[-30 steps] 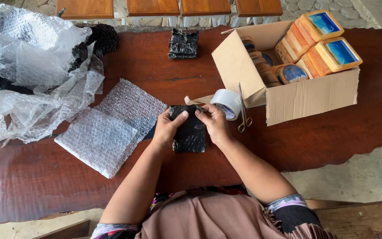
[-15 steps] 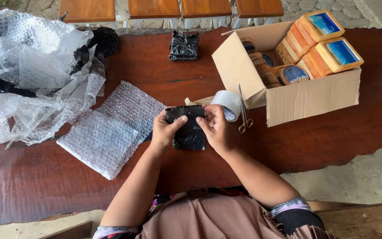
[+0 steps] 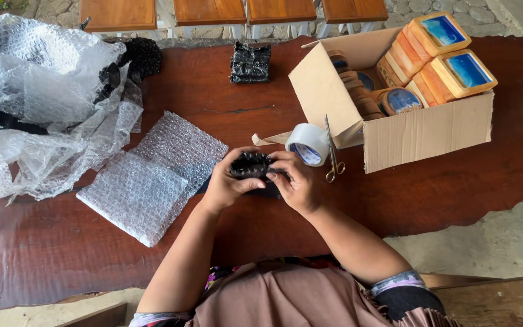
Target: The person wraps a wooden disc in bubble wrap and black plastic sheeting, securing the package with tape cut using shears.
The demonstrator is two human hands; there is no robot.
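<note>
Both my hands hold a small parcel wrapped in black bubble wrap [image 3: 251,166] just above the dark red wooden table [image 3: 213,242]. My left hand [image 3: 225,184] grips its left side with the thumb on top. My right hand [image 3: 295,181] closes over its right side. Directly beyond my right hand lie a roll of clear tape [image 3: 308,144] and a pair of scissors [image 3: 332,151]. Cut sheets of clear bubble wrap [image 3: 155,175] lie flat to the left of my hands.
An open cardboard box [image 3: 425,130] at the right holds several wooden-framed blue pieces. A second black-wrapped parcel [image 3: 250,62] sits at the far edge. A big heap of bubble wrap [image 3: 37,103] with black wrap in it covers the left end. Wooden benches stand beyond.
The parcel has been turned and lifted in my hands; both hands have shifted closer around it. Nothing else on the table has moved.
</note>
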